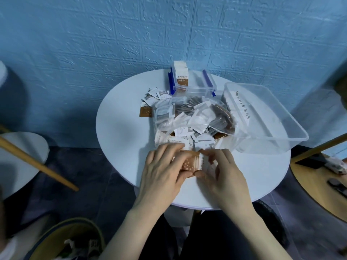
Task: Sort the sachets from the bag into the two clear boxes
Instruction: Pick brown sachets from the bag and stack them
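White round table [120,139] holds a large clear box [277,117], a smaller blue-clipped box [195,85] with upright sachets and a clear bag [189,117] of sachets. Left hand [161,169] and right hand [223,169] pinch a brown-and-white sachet stack [193,163] together just before the bag.

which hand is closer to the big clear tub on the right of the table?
Right. The right hand works at the brown sachets near the table's front edge, just below and left of the big clear tub. The left hand grips the same sachets from the far side.
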Demonstrator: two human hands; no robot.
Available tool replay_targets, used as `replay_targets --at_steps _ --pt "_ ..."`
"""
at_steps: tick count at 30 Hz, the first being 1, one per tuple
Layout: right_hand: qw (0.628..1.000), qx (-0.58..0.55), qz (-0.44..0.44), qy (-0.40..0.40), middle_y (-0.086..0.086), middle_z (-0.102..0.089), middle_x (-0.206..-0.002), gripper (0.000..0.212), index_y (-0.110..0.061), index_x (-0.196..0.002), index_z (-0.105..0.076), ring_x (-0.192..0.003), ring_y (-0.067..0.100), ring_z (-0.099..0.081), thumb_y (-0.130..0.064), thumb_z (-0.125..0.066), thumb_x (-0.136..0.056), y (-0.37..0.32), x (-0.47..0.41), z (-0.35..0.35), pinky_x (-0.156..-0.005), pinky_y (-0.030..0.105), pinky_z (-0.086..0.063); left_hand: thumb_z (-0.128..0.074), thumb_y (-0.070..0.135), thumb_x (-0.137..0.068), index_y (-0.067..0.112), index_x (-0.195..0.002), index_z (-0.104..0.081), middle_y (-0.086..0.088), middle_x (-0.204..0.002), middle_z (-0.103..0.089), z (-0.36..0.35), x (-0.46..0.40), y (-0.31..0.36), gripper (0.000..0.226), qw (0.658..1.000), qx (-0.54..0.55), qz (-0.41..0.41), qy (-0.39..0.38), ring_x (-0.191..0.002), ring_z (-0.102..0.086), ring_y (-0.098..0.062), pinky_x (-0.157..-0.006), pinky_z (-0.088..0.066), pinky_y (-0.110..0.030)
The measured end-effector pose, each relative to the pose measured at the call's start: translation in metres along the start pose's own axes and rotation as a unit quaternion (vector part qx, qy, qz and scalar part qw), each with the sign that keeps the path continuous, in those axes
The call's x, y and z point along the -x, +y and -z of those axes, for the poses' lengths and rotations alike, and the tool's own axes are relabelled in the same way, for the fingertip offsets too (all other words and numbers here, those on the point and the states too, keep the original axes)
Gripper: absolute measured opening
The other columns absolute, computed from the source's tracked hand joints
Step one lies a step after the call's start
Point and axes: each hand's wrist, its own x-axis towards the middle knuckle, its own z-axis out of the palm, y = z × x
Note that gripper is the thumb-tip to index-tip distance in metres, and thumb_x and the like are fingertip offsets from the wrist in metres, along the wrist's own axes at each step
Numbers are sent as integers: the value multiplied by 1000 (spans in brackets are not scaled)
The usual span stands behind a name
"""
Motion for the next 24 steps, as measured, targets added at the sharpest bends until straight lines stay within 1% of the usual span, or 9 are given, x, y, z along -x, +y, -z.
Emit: replay_targets --at_steps 2,4,7,9,13,16,18,22,24 --pt "999 -30 18 20 -9 -53 -98 34 -22 -102 -58 -65 14 -51 -11 -74 -75 3 1 -1 -59 42 -48 -83 36 -67 19 -126 -59 3 -125 -61 2 -4 3 67 1000 8 2 -20 -118 -47 -16 -96 -31 -29" --pt "997 -68 36 31 -13 -56 -91 27 -28 -90 -58 -60 9 -47 -8 -73 -78 4 2 2 -60 35 -46 -85 34 -65 17 -130 -58 3 -116 -65 2 -7 5 72 1000 7 -6 -29 -112 -53 -18 -94 -33 -30" --pt "993 -104 40 31 -12 -62 -82 17 -31 -82 -58 -57 11 -50 -21 -72 -84 6 5 7 -55 23 -40 -86 26 -67 18 -99 -72 7 -87 -67 -2 -6 0 35 999 27 -29 11 -88 -58 -18 -78 -36 -30" --pt "992 -116 -1 40 -11 -63 -79 8 -31 -82 -59 -56 10 -49 -34 -67 -85 9 4 11 -56 24 -39 -81 28 -68 19 -80 -72 11 -78 -64 -4 -2 -4 18 994 105 14 39 -81 -55 -12 -72 -39 -27" --pt "998 1 -67 -4 -11 -61 -95 29 -28 -96 -63 -82 15 -60 -52 -65 -80 9 -6 12 -71 37 -48 -85 20 -67 27 -80 -71 10 -75 -70 -7 2 -9 20 890 395 226 35 -70 -62 -8 -63 -46 -24" --pt "992 62 -105 -32 -8 -60 -101 42 -28 -104 -63 -94 20 -59 -56 -70 -73 -1 -9 3 -74 34 -47 -81 18 -73 31 -82 -71 7 -77 -73 -7 3 -10 19 868 436 236 10 -72 -67 -12 -66 -50 -30" --pt "989 56 -135 -31 -7 -62 -102 40 -30 -106 -62 -96 21 -59 -48 -73 -72 -4 -9 -2 -71 30 -44 -75 26 -77 36 -85 -72 9 -82 -74 -5 5 -11 13 857 463 225 -2 -76 -68 -7 -69 -49 -20" --pt "987 -14 -155 -27 -6 -63 -103 38 -31 -112 -62 -93 20 -59 -38 -73 -76 -4 -9 -3 -74 30 -45 -73 24 -80 27 -81 -71 10 -82 -68 -4 5 -16 4 884 427 191 -23 -77 -63 -8 -70 -46 -17" --pt "987 -3 -157 -21 -7 -58 -108 37 -32 -113 -61 -96 19 -60 -40 -71 -78 -6 -9 -3 -79 33 -48 -77 13 -77 27 -76 -69 9 -80 -65 -5 6 -18 17 898 399 181 -26 -75 -61 -10 -69 -45 -19"
